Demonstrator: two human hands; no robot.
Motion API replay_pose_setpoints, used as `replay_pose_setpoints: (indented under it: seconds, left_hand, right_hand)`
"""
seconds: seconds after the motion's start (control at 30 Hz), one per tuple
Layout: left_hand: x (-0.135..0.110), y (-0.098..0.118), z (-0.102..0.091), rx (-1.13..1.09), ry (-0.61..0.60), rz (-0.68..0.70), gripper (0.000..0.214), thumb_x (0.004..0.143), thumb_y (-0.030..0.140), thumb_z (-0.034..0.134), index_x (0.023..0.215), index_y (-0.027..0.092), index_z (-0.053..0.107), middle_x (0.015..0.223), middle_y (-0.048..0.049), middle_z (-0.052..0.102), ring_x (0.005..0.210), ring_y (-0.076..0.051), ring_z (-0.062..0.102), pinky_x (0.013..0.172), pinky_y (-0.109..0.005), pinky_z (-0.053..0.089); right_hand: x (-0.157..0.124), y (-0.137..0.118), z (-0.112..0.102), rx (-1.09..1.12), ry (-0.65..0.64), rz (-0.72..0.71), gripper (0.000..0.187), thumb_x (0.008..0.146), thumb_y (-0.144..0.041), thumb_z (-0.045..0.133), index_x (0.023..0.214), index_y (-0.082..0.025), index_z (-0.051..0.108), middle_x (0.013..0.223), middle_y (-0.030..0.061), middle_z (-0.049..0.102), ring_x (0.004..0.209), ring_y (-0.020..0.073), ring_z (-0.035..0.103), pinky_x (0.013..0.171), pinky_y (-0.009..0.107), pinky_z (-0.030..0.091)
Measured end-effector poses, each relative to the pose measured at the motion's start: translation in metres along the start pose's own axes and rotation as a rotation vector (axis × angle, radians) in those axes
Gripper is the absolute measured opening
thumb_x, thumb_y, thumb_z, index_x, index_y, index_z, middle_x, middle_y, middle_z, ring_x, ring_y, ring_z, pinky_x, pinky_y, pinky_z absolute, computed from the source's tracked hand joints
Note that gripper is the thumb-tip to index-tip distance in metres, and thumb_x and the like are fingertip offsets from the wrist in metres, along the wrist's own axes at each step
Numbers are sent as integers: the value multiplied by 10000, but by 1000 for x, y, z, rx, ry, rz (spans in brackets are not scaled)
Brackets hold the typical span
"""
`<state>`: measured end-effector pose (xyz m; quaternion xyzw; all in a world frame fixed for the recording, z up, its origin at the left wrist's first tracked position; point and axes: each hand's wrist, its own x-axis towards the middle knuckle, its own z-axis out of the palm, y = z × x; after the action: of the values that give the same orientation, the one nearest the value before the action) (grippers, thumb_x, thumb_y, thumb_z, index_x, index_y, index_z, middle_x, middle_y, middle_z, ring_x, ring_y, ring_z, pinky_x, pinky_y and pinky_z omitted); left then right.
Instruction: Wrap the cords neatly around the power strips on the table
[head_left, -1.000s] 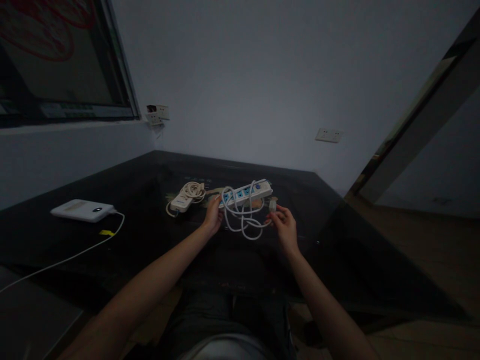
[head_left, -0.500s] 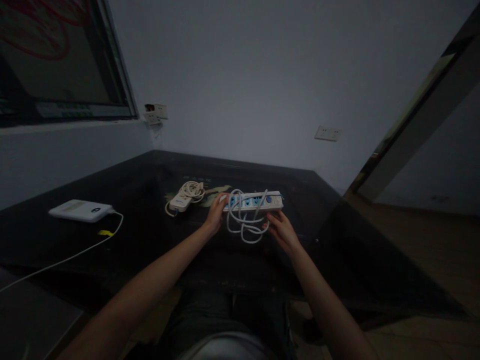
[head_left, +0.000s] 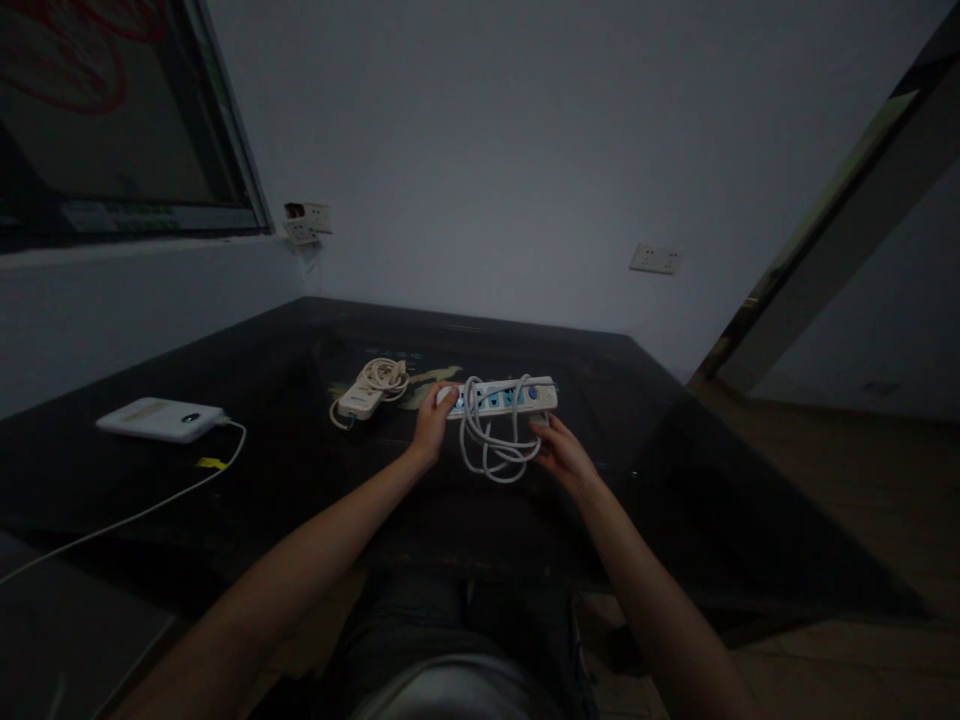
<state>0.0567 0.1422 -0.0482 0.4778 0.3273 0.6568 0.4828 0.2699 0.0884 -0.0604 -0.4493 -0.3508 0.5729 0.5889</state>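
A white power strip [head_left: 541, 396] with blue sockets is held above the dark table, its long side running left to right. Around its middle hang loops of its white cord [head_left: 501, 478], drooping below the near edge. My left hand [head_left: 431, 424] is closed on the strip's left end, thumb on top. At the right end, just below the strip, my right hand [head_left: 562, 455] has its fingers closed on the cord, near a small white piece that may be the plug. Some of its fingertips are hidden.
Left of the strip lies a second, cream power strip [head_left: 360, 402] with a coiled cord on the black table [head_left: 300, 480]. Farther left are a white device [head_left: 161, 419] with a cable and a yellow scrap [head_left: 211, 463]. Behind, a wall carries a socket plate [head_left: 655, 259].
The strip has shifted slightly left and up. The cord loops have swung and drawn closer together, and the right hand has moved a little beneath the strip's end.
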Motion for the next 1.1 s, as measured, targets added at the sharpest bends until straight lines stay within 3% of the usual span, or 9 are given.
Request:
replay_pose_setpoints:
  seconds: [0.13, 0.3, 0.57, 0.77, 0.93, 1.1]
  left_hand:
    - [-2, -2, 0, 26, 43, 44, 177, 743, 365, 649, 806, 199, 660, 818, -25, 645, 829, -192, 588, 762, -267, 453]
    - [-4, -2, 1, 53, 54, 80, 156, 752, 343, 646, 801, 196, 665, 849, -30, 657, 886, -203, 592, 813, -277, 445]
    - [-3, -3, 1, 54, 60, 80, 160, 737, 345, 660, 789, 194, 664, 825, -29, 649, 875, -206, 589, 804, -276, 442]
    - [6, -8, -6, 32, 124, 73, 163, 750, 360, 626, 778, 200, 626, 777, -3, 608, 792, -175, 572, 765, -253, 440]
    - [9, -13, -8, 31, 141, 65, 168, 730, 358, 647, 771, 197, 627, 764, -7, 600, 786, -178, 567, 750, -250, 442]
    - [13, -18, -10, 7, 161, 55, 193, 737, 377, 635, 797, 194, 619, 780, 1, 604, 778, -160, 576, 743, -240, 447]
  right_hand:
    - [1, 1, -1, -55, 23, -25, 396, 628, -237, 711, 1009, -268, 605, 764, -26, 687, 562, 134, 618, 515, 276, 536]
    - [-1, 3, 0, -176, 54, -87, 370, 602, -325, 734, 940, -235, 615, 690, -26, 662, 537, 145, 598, 487, 268, 501]
    - [3, 4, -1, -371, 117, -217, 327, 582, -432, 780, 679, -182, 593, 542, -52, 556, 497, 106, 495, 432, 198, 376]
    - [-5, -1, 3, -265, 10, -141, 361, 680, -548, 680, 778, -215, 584, 699, -11, 642, 589, 146, 602, 446, 217, 455]
    - [-6, -4, 4, -135, -69, -88, 390, 664, -502, 710, 930, -230, 629, 674, -28, 624, 539, 113, 560, 479, 218, 455]
    - [-6, -4, 1, -69, -126, -39, 416, 697, -577, 669, 875, -201, 642, 701, 10, 649, 575, 131, 595, 504, 239, 480]
